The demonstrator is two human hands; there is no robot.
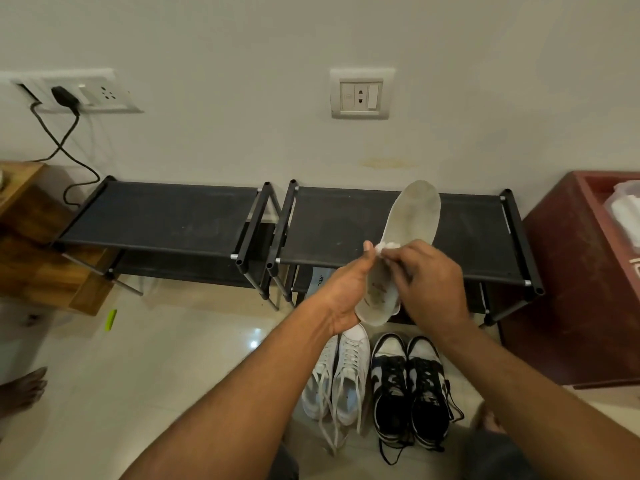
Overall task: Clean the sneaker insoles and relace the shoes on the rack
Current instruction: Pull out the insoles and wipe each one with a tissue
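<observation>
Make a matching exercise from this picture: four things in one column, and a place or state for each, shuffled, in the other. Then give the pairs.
Things:
1. insole
2. white wad
3. black-and-white sneakers
4. black charger

Places or states:
A. pinched by the right hand
B. plugged into the wall socket
C. held by the left hand
D. on the floor, laces loose

Pairs: 1-C, 2-A, 3-D, 4-B.

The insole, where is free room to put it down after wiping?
The left rack top is bare end to end; the right rack top too. The floor tiles left of the white sneakers are free. Crowded: where these and the black-and-white sneakers stand.
</observation>
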